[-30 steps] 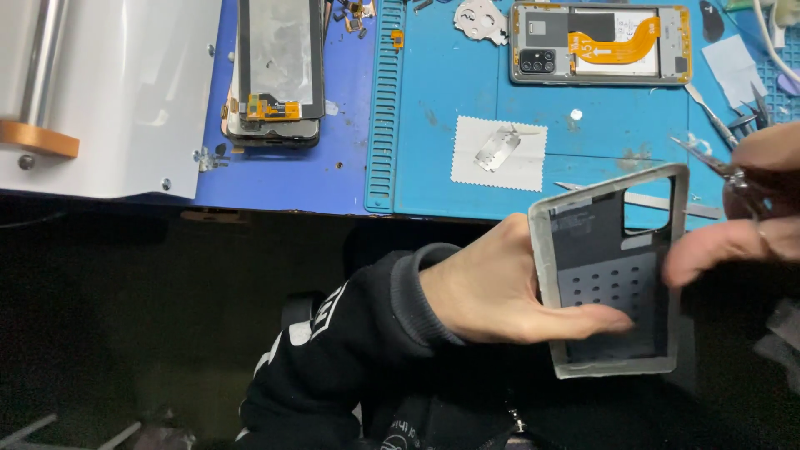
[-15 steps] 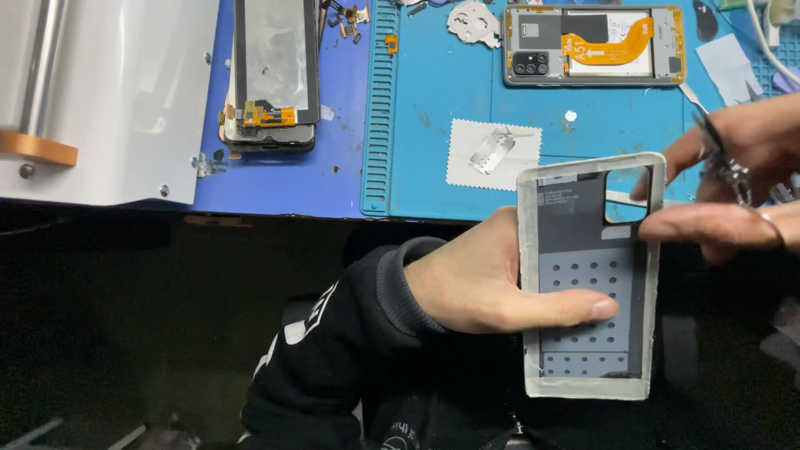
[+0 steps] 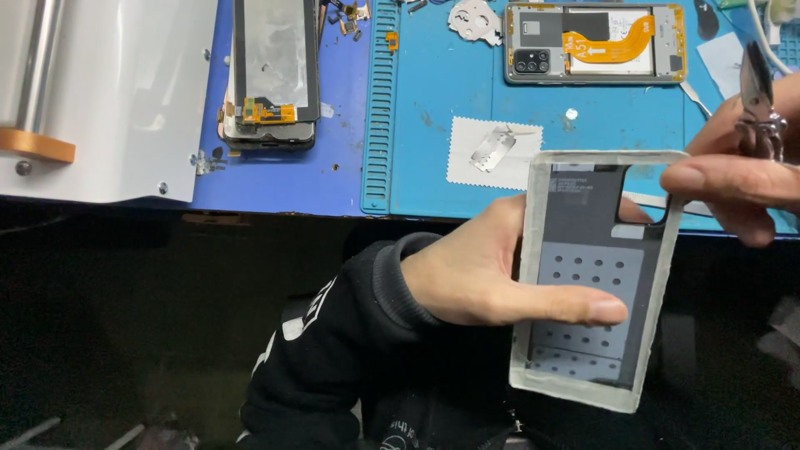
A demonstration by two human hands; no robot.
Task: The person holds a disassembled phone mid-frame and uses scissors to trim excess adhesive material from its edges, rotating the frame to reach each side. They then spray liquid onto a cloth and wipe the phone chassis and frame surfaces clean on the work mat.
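Cover (image 3: 596,275) shifted left; left hand (image 3: 475,271) fingers across, seemingly gripping.

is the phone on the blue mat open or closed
Open: the phone lies with its back off, orange ribbon cable and camera block bare. The left hand holds a back cover.

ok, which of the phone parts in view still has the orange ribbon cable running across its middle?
The opened phone body lying at the top of the blue mat. The back cover in the left hand shows only grey padding.

right hand (image 3: 733,179) cut off at the frame edge, left hand's fingers (image 3: 642,212) mostly behind the back cover (image 3: 592,275)
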